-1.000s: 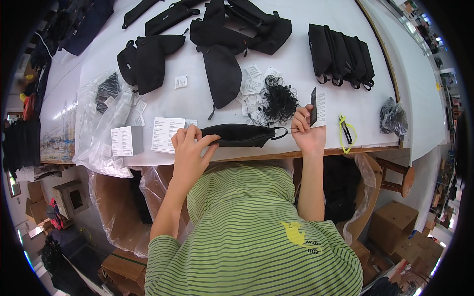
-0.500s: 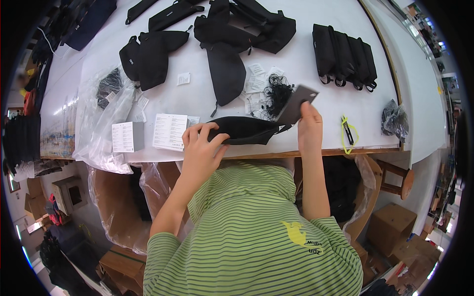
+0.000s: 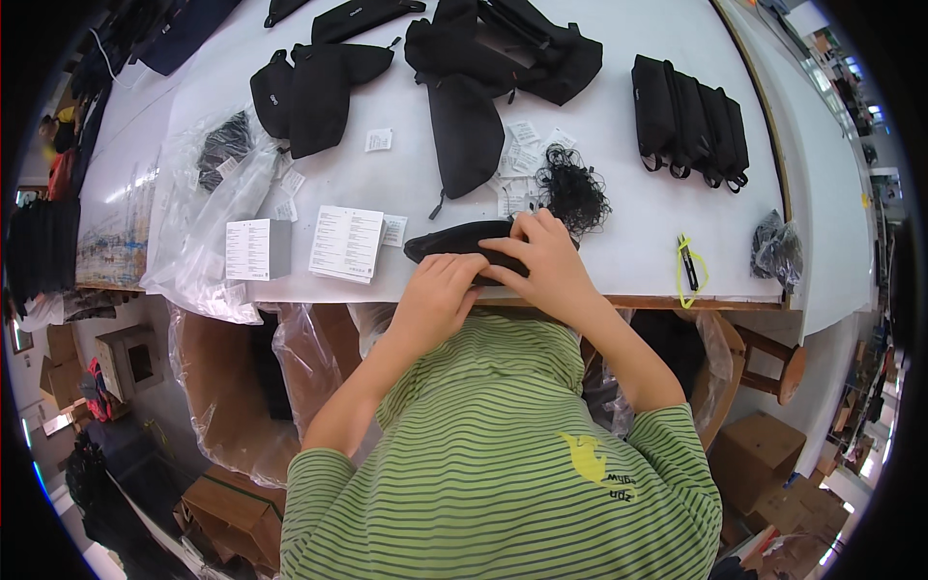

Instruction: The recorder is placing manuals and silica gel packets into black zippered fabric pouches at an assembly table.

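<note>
Grip: both hands are closed on one black pouch (image 3: 454, 240) at the near edge of the white table (image 3: 638, 242); the right hand (image 3: 541, 259) lies over its right half with fingers curled down on the top edge; the left hand (image 3: 437, 290) pinches the near side from below.
Pouch: flat and long, lying crosswise just in front of the green striped shirt (image 3: 503, 464); its left tip shows bare, the rest is under the hands.
Step in hand: by the look of it, the pouch is being pressed or closed along its top; whether anything sits inside cannot be told, since the fingers hide the opening.
Next move: it would call for a steady left pinch while the right fingers work along the edge; a slip would push the pouch off the table rim, which is touching it.
Just beyond the grip: a tangle of black cord (image 3: 572, 189) and a scatter of small white tags (image 3: 522, 135), near the right fingertips.
Left of the grip: a printed leaflet (image 3: 346, 242); past it a folded card (image 3: 257, 249) against a clear plastic bag (image 3: 208, 208).
Right of the grip: a yellow clip (image 3: 688, 267), well apart; further off, a row of black bags (image 3: 688, 118).
Far side: more black pouches (image 3: 319, 87) spread over the table.
</note>
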{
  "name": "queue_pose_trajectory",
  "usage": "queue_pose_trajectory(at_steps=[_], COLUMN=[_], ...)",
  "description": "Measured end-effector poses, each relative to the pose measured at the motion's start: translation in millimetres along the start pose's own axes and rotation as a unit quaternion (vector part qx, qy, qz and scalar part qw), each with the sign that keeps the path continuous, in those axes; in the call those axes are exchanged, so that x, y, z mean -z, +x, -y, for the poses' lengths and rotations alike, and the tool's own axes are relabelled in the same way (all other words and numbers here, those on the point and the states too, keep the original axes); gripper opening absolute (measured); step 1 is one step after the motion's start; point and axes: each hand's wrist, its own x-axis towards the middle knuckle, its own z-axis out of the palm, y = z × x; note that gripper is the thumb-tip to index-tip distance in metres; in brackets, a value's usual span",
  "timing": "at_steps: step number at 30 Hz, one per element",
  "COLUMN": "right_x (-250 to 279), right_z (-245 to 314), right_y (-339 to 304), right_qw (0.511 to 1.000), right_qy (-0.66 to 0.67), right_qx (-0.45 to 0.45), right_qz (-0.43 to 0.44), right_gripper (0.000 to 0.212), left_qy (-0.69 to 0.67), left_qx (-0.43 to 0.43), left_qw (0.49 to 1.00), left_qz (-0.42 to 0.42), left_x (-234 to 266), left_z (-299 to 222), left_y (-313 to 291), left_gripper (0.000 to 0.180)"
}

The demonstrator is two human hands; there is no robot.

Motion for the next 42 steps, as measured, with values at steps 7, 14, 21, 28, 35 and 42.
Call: queue_pose_trajectory(at_steps=[7,14,21,28,35,42], right_x=[14.6,7.9,3.9,10.4,-0.4,-3.9], right_z=[-35.3,-41.3,-40.2,-33.3,-46.6,-50.4], right_y=[-29.5,-40.3,-50.6,-59.7,-60.9,-67.5], right_qw=[0.860,0.862,0.852,0.956,0.704,0.689], right_qy=[0.459,0.436,0.435,0.182,0.619,0.635], right_qx=[-0.220,-0.249,-0.254,-0.147,-0.301,-0.307], right_qz=[-0.030,-0.074,-0.142,-0.177,-0.176,-0.169], right_gripper=[0.034,0.023,0.020,0.026,0.040,0.037], left_qy=[0.021,0.044,0.081,0.087,0.061,0.041], left_qx=[-0.007,-0.007,-0.019,-0.018,0.002,0.011], left_qw=[0.999,0.998,0.994,0.993,0.994,0.994], left_qz=[0.042,0.053,0.068,0.081,0.092,0.102], left_x=[0.6,1.7,0.4,-7.0,-7.2,-6.3], left_z=[1.1,0.4,-3.6,-8.3,-10.7,-9.0], left_y=[9.4,11.4,13.5,14.9,23.8,26.7], left_gripper=[0.026,0.027,0.035,0.039,0.034,0.029])
